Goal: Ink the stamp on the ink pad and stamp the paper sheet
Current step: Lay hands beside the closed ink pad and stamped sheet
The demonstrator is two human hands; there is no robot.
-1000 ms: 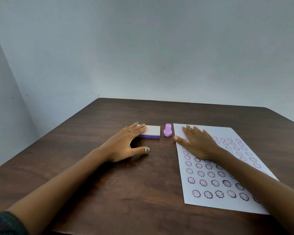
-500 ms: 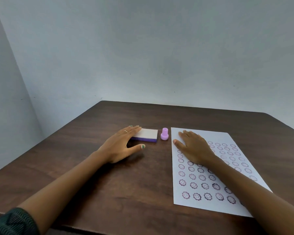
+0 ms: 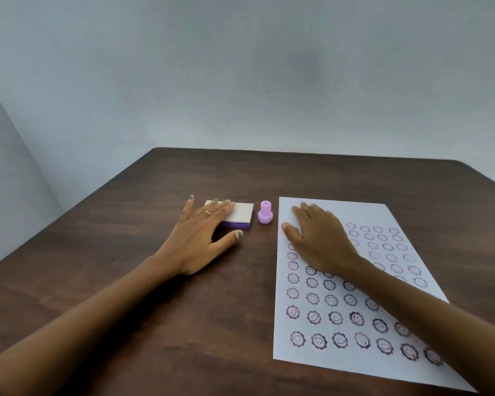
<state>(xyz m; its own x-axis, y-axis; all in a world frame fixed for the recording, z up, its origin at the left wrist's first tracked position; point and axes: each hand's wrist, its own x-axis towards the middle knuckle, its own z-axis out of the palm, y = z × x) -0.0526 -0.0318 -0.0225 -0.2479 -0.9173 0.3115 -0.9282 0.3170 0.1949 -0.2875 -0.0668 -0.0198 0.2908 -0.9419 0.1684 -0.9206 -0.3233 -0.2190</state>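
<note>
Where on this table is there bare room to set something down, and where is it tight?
Bare wood lies beyond the ink pad, stamp and paper sheet up to the table's far edge, and between the forearms near the camera. It is crowded in the row left hand, ink pad, stamp, sheet edge, right hand.

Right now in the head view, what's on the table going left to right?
left hand → ink pad → pink stamp → right hand, flat on the paper sheet covered in smiley prints.
</note>
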